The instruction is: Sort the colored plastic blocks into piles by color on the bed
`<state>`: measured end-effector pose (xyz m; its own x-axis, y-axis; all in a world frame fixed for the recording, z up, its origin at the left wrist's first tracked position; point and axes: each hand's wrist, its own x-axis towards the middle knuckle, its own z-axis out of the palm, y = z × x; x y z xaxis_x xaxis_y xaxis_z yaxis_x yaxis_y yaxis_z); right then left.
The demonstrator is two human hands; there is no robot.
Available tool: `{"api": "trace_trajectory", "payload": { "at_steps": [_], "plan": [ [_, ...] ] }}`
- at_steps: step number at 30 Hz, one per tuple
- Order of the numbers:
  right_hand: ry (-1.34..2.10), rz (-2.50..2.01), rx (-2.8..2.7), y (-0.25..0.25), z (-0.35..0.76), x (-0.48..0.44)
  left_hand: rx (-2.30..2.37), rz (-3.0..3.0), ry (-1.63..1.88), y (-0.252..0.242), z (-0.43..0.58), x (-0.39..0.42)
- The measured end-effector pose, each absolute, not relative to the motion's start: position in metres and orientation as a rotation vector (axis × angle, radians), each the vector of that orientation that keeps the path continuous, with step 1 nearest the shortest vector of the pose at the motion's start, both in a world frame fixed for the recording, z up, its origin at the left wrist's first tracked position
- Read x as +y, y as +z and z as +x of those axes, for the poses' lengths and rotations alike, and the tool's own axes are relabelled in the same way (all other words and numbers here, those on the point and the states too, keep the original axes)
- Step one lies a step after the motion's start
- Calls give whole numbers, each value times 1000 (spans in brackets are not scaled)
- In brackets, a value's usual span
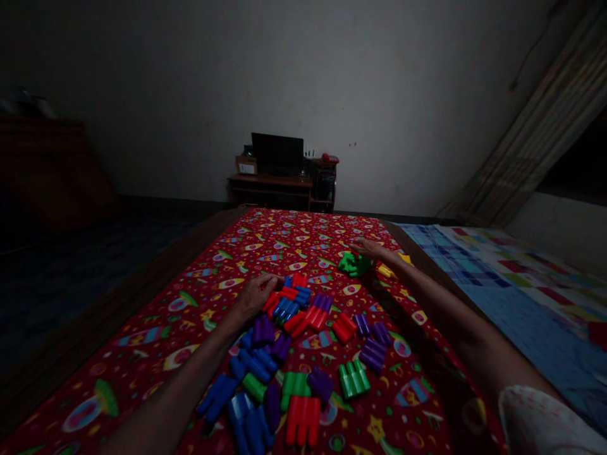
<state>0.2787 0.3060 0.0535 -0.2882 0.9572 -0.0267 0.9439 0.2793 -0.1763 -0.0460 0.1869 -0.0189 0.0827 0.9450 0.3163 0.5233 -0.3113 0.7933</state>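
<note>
Several ribbed plastic building pieces in blue, red, purple and green [289, 354] lie scattered on a red cloth printed with rockets [199, 297]. My left hand [256, 294] rests on the cloth at the left edge of the pile, fingers curled beside a red and blue piece [287, 300]. My right hand [372, 249] reaches far forward and to the right, its fingers over a green piece [353, 264]. A yellow piece [385, 270] lies just under that wrist.
The red cloth covers a low wooden-edged table. A blue checked mat [497, 284] lies to the right. A small desk with a dark monitor [277, 155] stands against the far wall. A striped curtain [535, 133] hangs at right. The room is dim.
</note>
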Motion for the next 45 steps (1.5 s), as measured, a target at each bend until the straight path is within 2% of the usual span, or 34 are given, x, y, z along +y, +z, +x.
{"api": "trace_trajectory", "payload": {
  "at_steps": [7, 15, 20, 26, 32, 36, 41, 45],
  "plan": [
    [298, -1789, -2523, 35, 265, 298, 1432, 1851, 1153, -19, -45, 186],
    [267, -1738, -2533, 42, 269, 281, 1459, 1874, 1140, -17, -45, 187],
    [224, -1541, -2411, 41, 283, 250, 1453, 1878, 1152, -17, -44, 187],
    [172, -1463, -2346, -5, 301, 208, 1467, 1865, 1120, -19, -45, 188],
    [279, -1470, -2295, -33, 301, 225, 1442, 1851, 1135, -20, -45, 190],
    [264, -1427, -2244, -27, 302, 227, 1446, 1860, 1145, -20, -45, 190],
    [217, -1360, -2138, -1, 303, 186, 1458, 1869, 1143, -19, -45, 189],
    [422, -1215, -2311, 29, 289, 127, 1452, 1869, 1136, -20, -45, 188]
  ]
}}
